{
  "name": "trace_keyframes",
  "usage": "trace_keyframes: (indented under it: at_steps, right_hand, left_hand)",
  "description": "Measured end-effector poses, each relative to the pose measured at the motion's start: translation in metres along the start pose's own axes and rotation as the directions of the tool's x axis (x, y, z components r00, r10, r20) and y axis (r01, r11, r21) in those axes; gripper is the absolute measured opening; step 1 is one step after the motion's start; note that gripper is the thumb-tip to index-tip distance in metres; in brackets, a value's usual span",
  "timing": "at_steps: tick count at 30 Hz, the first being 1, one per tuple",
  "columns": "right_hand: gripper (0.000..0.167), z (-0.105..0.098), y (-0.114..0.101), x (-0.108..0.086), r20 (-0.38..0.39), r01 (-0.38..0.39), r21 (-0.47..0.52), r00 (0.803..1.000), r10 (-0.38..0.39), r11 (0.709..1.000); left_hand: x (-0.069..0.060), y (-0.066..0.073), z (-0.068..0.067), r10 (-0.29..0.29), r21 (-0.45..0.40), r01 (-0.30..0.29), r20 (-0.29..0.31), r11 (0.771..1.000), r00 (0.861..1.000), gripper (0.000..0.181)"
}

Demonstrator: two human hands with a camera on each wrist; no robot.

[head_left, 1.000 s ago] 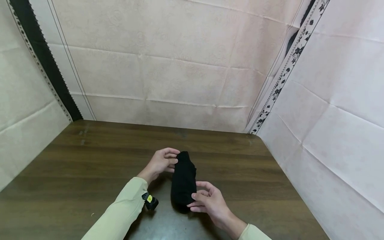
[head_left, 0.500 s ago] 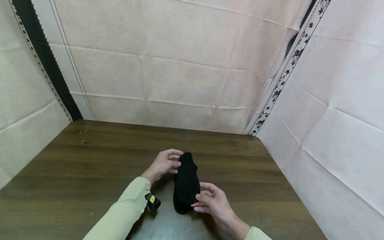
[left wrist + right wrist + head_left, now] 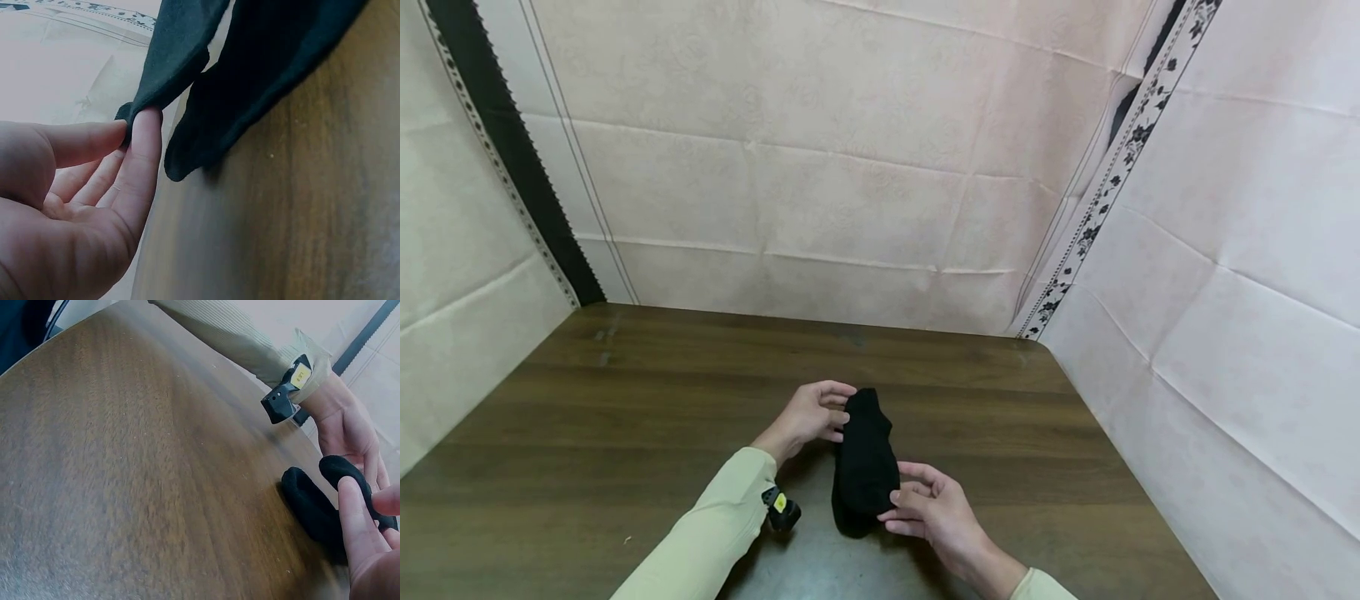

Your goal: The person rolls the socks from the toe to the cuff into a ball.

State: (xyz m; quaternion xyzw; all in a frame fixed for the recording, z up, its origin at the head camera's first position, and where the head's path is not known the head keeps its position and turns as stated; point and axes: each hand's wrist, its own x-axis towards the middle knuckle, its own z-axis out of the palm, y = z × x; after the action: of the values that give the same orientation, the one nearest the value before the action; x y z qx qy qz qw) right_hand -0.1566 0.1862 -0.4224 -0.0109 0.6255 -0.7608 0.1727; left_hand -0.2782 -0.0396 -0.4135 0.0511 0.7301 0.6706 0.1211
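Note:
Two black socks, one above the other, lie lengthwise between the hands in the head view. The upper sock is raised off the lower sock, with a gap showing in the left wrist view. At its far end the left hand pinches the upper sock between thumb and fingers. The right hand pinches the near right end of that same sock. In the right wrist view the lower sock's rounded end rests on the table, apart from the fingers.
The brown wooden table extends around the socks. Pale cloth hangings stand behind and at both sides. A small black camera is strapped at the left wrist, beside a light green sleeve.
Both hands have shifted slightly to the right with the upper sock. More of the lower sock now shows at the near left edge. Both hands keep their pinch.

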Motion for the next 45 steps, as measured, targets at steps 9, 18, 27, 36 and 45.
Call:
trace_keyframes:
  at_steps: [9, 18, 27, 36, 45]
  right_hand:
    - [0.053, 0.0, 0.003, 0.001, 0.015, -0.025, 0.015, 1.0, 0.025, 1.0]
    - [0.055, 0.0, 0.004, 0.001, 0.022, -0.052, 0.069, 0.998, 0.051, 0.996]
    - [0.056, -0.001, 0.007, 0.001, 0.029, -0.078, 0.065, 0.997, 0.076, 0.995]
    - [0.055, -0.002, 0.01, 0.001, 0.052, -0.106, 0.032, 0.993, 0.104, 0.994]
    - [0.059, -0.006, 0.006, -0.004, 0.065, -0.123, -0.087, 0.989, 0.129, 0.989]
  left_hand:
    - [-0.003, -0.003, 0.0, -0.027, 0.029, 0.027, 0.002, 0.999, 1.0, 0.038]
    - [-0.004, -0.008, -0.001, -0.055, 0.036, 0.055, 0.003, 0.998, 0.998, 0.035]
    - [-0.005, -0.009, -0.003, -0.08, 0.04, 0.079, 0.012, 0.996, 0.997, 0.034]
    - [-0.013, -0.005, -0.008, -0.072, 0.088, 0.067, 0.047, 0.994, 0.996, 0.04]
    - [-0.025, 0.002, -0.014, 0.016, 0.316, -0.021, 0.02, 0.949, 1.0, 0.04]
